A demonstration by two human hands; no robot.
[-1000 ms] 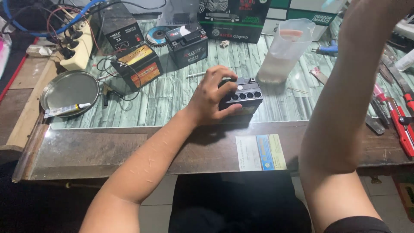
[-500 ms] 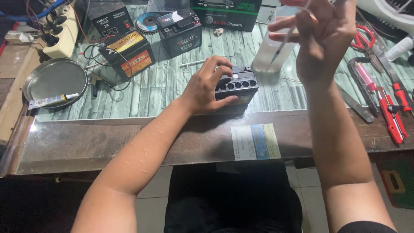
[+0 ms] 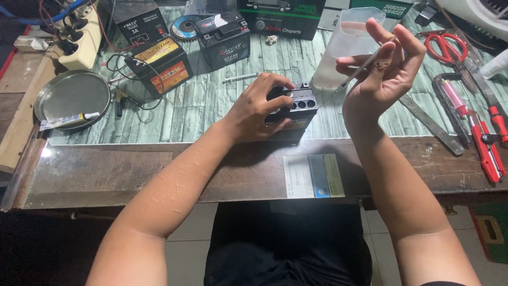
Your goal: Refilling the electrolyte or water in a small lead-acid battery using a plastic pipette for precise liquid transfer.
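1. A small battery (image 3: 296, 103) sits at the middle of the table (image 3: 159, 169), under the left hand (image 3: 259, 108).
2. The right hand (image 3: 383, 71) is raised just right of it, in front of a plastic jug (image 3: 344, 47).
3. A metal plate (image 3: 71, 98) lies far left.
4. Scissors (image 3: 450, 50) lie far right.

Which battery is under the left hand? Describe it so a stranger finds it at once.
Start at the green-patterned table and go to its front middle, just behind the wooden edge. The battery there is small and black, with the left hand over it. Unlike the two batteries further back, its top shows a row of open round holes.
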